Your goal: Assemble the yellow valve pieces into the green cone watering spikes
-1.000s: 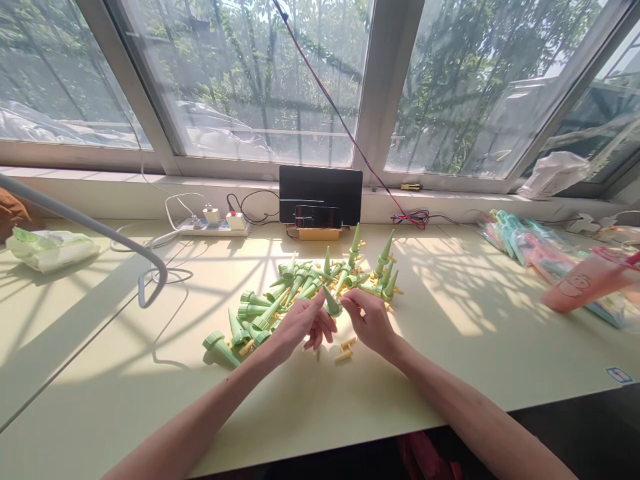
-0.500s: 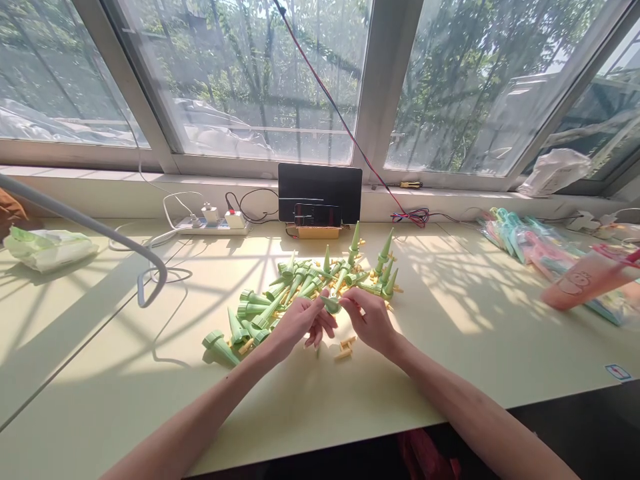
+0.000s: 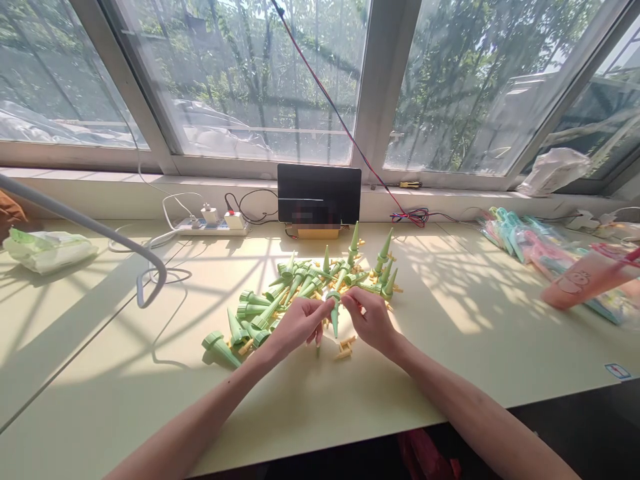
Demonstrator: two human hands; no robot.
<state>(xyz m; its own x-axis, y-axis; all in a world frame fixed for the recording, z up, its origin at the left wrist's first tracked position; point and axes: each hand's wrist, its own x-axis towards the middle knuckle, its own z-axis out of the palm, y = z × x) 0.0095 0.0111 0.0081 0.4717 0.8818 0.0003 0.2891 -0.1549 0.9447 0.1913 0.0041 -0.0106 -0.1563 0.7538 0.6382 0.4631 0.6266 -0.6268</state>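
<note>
Between my two hands a green plastic watering spike (image 3: 335,321) hangs point down, its wide collar at the top. My left hand (image 3: 301,322) pinches that collar between thumb and fingers. Thumb and forefinger of my right hand (image 3: 371,320) are closed right beside the collar; what they hold, if anything, is too small to make out. Behind and left of my hands lies a heap of similar green spikes (image 3: 260,310), with yellow pieces among them. A few loose yellow pegs (image 3: 345,347) lie on the table just below the held spike.
A dark tablet (image 3: 320,190) leans at the back near a power strip (image 3: 213,225). To the right are a pink drink cup (image 3: 575,280) and bagged coloured items (image 3: 510,233). A grey curved tube (image 3: 100,227) crosses the left side, near a soft pack (image 3: 50,250).
The held spike has turned from lying sideways to pointing down. My left fingers have curled in; my right hand has stayed nearly in place.
</note>
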